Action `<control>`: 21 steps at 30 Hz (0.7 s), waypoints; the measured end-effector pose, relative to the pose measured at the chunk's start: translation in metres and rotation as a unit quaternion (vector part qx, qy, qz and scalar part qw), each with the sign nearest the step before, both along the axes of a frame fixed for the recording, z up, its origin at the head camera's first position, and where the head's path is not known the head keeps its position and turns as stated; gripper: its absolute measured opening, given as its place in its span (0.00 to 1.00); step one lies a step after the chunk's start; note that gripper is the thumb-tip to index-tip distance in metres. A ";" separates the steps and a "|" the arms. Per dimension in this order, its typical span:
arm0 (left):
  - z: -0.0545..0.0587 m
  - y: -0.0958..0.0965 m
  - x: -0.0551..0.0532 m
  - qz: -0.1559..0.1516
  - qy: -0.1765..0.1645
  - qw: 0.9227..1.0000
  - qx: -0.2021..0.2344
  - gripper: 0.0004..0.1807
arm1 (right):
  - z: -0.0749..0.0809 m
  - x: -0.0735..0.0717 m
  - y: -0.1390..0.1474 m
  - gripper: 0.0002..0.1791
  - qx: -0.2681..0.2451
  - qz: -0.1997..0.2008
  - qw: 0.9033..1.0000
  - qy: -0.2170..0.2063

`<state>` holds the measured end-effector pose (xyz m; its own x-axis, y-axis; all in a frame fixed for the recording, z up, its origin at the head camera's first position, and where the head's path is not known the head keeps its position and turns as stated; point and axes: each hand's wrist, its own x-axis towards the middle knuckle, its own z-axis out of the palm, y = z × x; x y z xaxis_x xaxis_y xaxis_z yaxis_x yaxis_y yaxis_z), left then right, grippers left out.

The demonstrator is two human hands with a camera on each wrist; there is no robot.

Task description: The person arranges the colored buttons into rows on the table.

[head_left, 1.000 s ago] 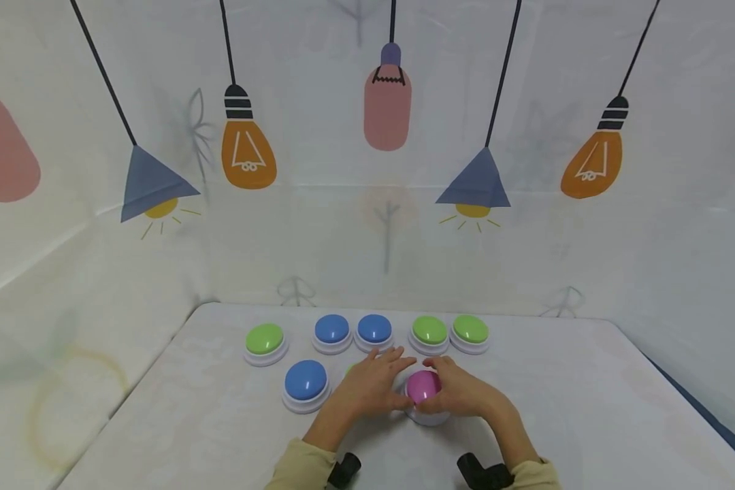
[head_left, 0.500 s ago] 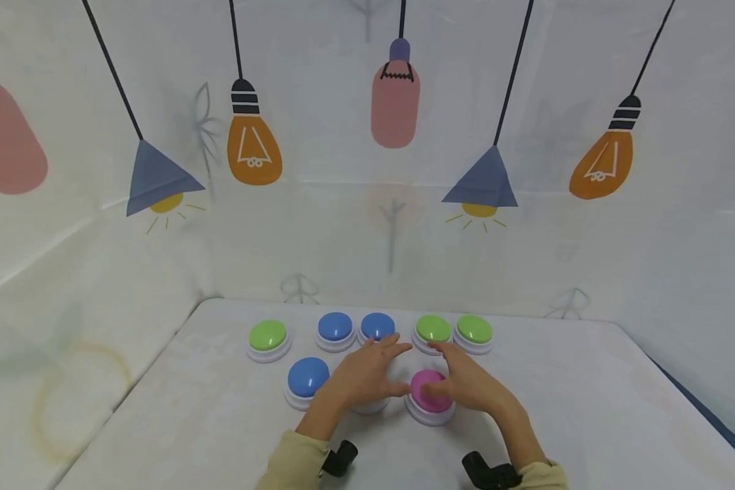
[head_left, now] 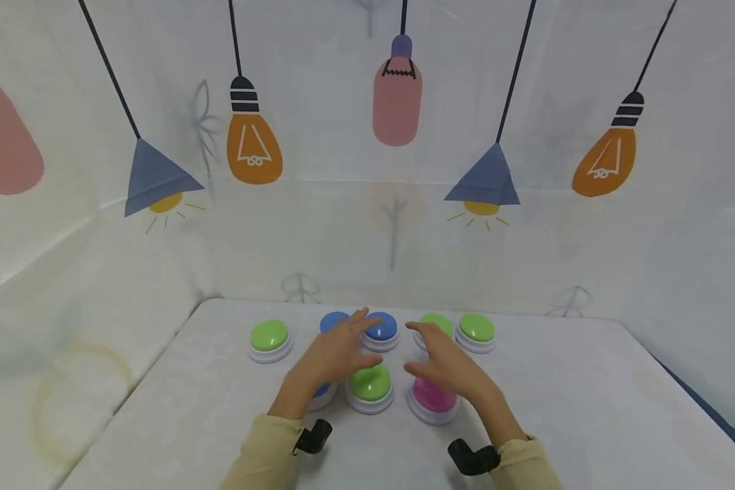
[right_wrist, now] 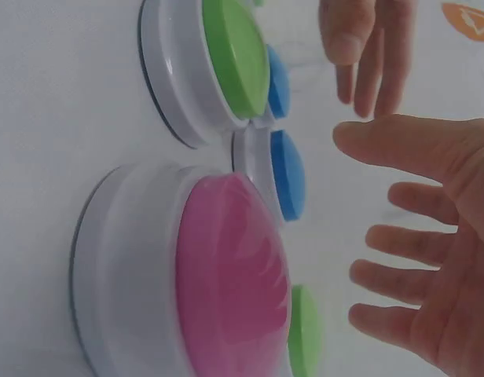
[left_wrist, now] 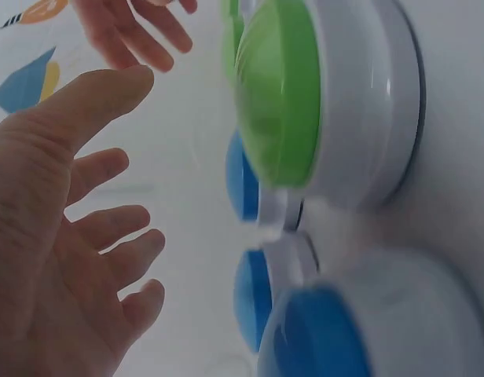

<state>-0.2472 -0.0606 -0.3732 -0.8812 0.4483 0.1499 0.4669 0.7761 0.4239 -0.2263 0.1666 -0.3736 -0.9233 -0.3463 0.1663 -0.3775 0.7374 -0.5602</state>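
Note:
Several round push buttons with white bases stand on the white table. My left hand (head_left: 337,350) hovers, fingers spread and holding nothing, above the front row. It partly hides a front blue button (head_left: 322,395) and a rear blue button (head_left: 333,321). A green button (head_left: 370,384) sits between the hands. My right hand (head_left: 447,361) is raised over the pink button (head_left: 435,396), covering part of it in the head view. The right wrist view shows that hand (right_wrist: 438,243) apart from the pink button (right_wrist: 234,283), its fingers extended and its palm bare.
Along the back stand another blue button (head_left: 382,327) and two green buttons, one partly covered (head_left: 437,322) and one at the right (head_left: 476,328). A lone green button (head_left: 269,335) is at the left. A pale wall (head_left: 318,238) with printed lamps rises behind the table (head_left: 588,408).
Both hands have lifted away from the pink button, where they were gathered. The left hand has shifted left and away, uncovering the front green button. The buttons appear to stay in place.

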 end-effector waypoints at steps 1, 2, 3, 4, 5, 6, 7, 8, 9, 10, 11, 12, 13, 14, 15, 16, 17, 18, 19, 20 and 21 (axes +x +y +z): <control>0.001 -0.006 -0.001 0.005 0.002 1.000 0.004 0.36 | 0.001 -0.002 -0.004 0.37 0.006 0.002 1.000 0.002; 0.002 -0.011 -0.003 0.014 0.003 1.000 0.006 0.37 | 0.002 -0.004 -0.008 0.37 0.012 0.005 1.000 0.007; 0.003 -0.017 -0.004 0.024 0.001 1.000 0.008 0.36 | 0.004 -0.005 -0.012 0.37 0.018 0.009 1.000 0.009; 0.003 -0.023 -0.005 0.032 -0.001 0.999 0.009 0.36 | 0.005 -0.007 -0.017 0.37 0.025 0.010 1.000 0.009; 0.003 -0.029 -0.007 0.039 0.001 0.999 0.008 0.36 | 0.007 -0.009 -0.022 0.37 0.034 0.011 0.999 0.012; 0.002 -0.035 -0.009 0.047 0.002 0.999 0.005 0.36 | 0.008 -0.010 -0.027 0.37 0.041 0.014 0.999 0.013; 0.002 -0.040 -0.010 0.053 0.002 0.999 0.003 0.37 | 0.009 -0.012 -0.032 0.37 0.046 0.018 0.999 0.012; 0.002 -0.045 -0.012 0.059 0.000 0.998 0.001 0.37 | 0.011 -0.013 -0.037 0.38 0.054 0.021 0.998 0.011; 0.002 -0.051 -0.013 0.062 -0.001 0.998 -0.002 0.37 | 0.012 -0.015 -0.043 0.38 0.064 0.025 0.998 0.009; 0.001 -0.056 -0.015 0.066 -0.001 0.998 -0.005 0.37 | 0.014 -0.017 -0.048 0.38 0.072 0.028 0.997 0.007; 0.001 -0.061 -0.016 0.067 0.001 0.998 -0.007 0.38 | 0.015 -0.019 -0.054 0.38 0.079 0.033 0.996 0.005; 0.000 -0.066 -0.018 0.068 0.003 0.998 -0.008 0.38 | 0.017 -0.021 -0.059 0.38 0.083 0.038 0.996 0.001; 0.000 -0.070 -0.019 0.069 0.005 0.998 -0.007 0.38 | 0.019 -0.023 -0.064 0.38 0.085 0.043 0.995 -0.002; -0.001 -0.075 -0.021 0.070 0.006 0.997 -0.008 0.38 | 0.021 -0.025 -0.069 0.39 0.086 0.047 0.995 -0.005; -0.001 -0.080 -0.022 0.072 0.008 0.997 -0.011 0.38 | 0.022 -0.028 -0.074 0.39 0.084 0.053 0.995 -0.009; -0.001 -0.085 -0.023 0.076 0.008 0.997 -0.012 0.38 | 0.024 -0.030 -0.080 0.39 0.079 0.055 0.995 -0.015; -0.002 -0.089 -0.025 0.080 0.008 0.997 -0.014 0.38 | 0.025 -0.033 -0.085 0.39 0.075 0.060 0.995 -0.017; -0.002 -0.093 -0.026 0.086 0.006 0.996 -0.017 0.38 | 0.025 -0.036 -0.090 0.39 0.070 0.063 0.995 -0.020; -0.002 -0.097 -0.027 0.092 0.003 0.996 -0.020 0.38 | 0.025 -0.039 -0.095 0.39 0.068 0.064 0.995 -0.025; -0.002 -0.101 -0.028 0.096 -0.002 0.995 -0.021 0.39 | 0.024 -0.041 -0.100 0.40 0.068 0.066 0.995 -0.031; -0.002 -0.105 -0.029 0.099 -0.006 0.995 -0.020 0.39 | 0.023 -0.044 -0.105 0.40 0.066 0.067 0.995 -0.037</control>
